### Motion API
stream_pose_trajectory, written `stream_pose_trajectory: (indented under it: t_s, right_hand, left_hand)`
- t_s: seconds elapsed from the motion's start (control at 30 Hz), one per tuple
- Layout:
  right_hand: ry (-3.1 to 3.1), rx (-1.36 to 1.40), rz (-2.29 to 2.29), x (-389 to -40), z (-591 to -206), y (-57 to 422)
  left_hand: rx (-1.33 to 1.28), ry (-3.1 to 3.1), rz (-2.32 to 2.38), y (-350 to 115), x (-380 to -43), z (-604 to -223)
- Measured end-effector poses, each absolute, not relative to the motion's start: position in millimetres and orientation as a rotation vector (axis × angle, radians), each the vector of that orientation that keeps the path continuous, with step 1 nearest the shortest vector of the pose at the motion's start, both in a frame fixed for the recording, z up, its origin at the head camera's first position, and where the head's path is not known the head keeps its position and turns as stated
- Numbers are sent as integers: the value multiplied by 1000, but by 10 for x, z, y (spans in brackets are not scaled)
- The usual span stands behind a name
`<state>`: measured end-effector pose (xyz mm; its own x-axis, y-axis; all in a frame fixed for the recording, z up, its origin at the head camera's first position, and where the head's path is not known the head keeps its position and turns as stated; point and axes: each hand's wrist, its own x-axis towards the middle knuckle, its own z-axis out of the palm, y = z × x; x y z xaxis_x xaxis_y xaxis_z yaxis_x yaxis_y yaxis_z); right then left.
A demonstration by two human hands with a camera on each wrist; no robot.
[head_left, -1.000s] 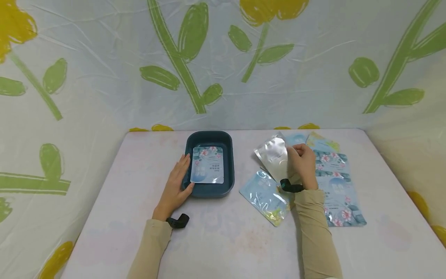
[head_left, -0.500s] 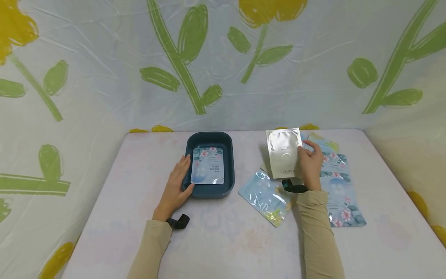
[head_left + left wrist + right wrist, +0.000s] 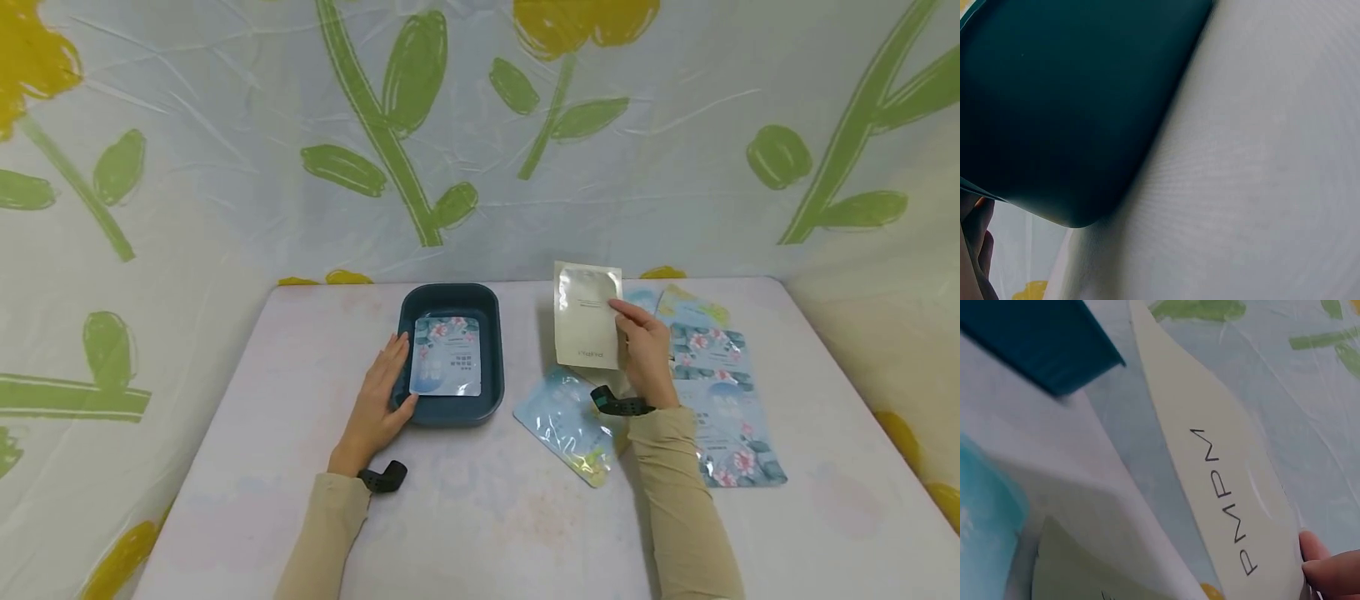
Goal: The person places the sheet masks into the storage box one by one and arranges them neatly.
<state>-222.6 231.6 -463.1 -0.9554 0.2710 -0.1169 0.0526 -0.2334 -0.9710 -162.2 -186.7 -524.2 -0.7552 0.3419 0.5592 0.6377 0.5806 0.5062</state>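
Note:
A cream sheet-mask packet is pinched at its right edge by my right hand and held raised over the other packets. Its front, lettered PMPM, faces the right wrist camera, where the thumb shows at its edge. My left hand rests with straight fingers along the left side of a dark blue-green plastic bin. Inside the bin lies a floral blue mask packet. The left wrist view is mostly filled by the bin's outer wall.
A glossy light blue packet lies below the raised one, with another cream packet beside it. Floral packets spread on the right, and a yellow-green packet lies behind them. A flower-printed cloth hangs behind the table.
My right hand has lifted the packet off the pile, turned it from slanted to upright, and swung it left, so its shiny silver face now looks matte cream. The left hand stays still.

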Motion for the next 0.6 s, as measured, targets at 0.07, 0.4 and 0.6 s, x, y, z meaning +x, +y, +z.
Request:
stream_pose_trajectory:
  t_s: [0.07,0.4,0.6]
  right_hand:
    - [-1843,-360,2388,-2233,-4603,2255]
    - [-1835,-125,2529,-2180,-4452,2051]
    - [-1859,-18,2572,-2141,-4351,1913]
  left_hand:
    - [-787,-2412,-1004,-1876,-1622,-5226]
    - [-789,-2414,-993,-1868,-1612,-5213]
    - [-786,-2418,-998,-1871,-1612,-5228]
